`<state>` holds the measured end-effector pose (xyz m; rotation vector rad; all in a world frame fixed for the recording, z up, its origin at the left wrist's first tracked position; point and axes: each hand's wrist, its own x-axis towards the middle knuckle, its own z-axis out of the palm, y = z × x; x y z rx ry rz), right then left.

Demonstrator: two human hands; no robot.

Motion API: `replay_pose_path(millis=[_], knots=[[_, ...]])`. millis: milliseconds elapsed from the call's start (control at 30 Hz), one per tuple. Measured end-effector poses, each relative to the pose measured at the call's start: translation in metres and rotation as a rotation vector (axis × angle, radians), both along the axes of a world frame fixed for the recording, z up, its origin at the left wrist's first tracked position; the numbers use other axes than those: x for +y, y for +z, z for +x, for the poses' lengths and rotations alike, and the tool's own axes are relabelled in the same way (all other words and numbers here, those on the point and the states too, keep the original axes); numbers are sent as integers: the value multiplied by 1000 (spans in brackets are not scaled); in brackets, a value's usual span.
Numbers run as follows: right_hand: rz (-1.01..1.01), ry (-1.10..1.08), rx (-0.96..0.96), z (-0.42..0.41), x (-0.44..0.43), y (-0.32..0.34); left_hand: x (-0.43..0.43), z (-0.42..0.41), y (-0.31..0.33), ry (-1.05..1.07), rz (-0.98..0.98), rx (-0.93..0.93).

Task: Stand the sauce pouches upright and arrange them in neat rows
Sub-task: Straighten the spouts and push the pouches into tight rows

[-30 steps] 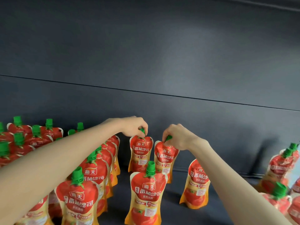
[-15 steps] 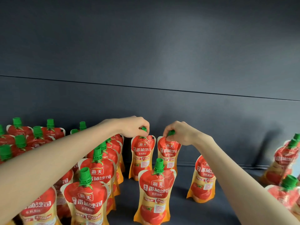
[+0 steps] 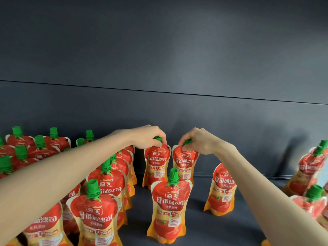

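Two caps pinched: left hand point(image 3: 149, 137) holds left pouch point(image 3: 156, 166), right hand point(image 3: 198, 142) holds right pouch point(image 3: 184, 164), on dark shelf point(image 3: 195, 226) before grey wall point(image 3: 159, 50).

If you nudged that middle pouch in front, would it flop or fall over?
Probably tips easily: the front pouch is tall on a narrow base. Likely soft, not stiff: its sides pinch in. The green cap looks the surest grip.

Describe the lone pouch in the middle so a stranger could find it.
Start at the dark back wall, where the left hand and right hand each pinch a pouch's cap. Directly in front of that pair stands one sauce pouch. Its green cap is untouched, bare shelf on both sides.
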<state>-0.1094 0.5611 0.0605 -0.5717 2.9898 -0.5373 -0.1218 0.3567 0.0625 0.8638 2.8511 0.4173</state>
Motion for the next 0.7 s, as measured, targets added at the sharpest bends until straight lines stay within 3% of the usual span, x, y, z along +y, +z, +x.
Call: replay_pose_path(millis=[700], knots=[[14,24,-19,-3,1,2,2,1,0,18,-20,19]])
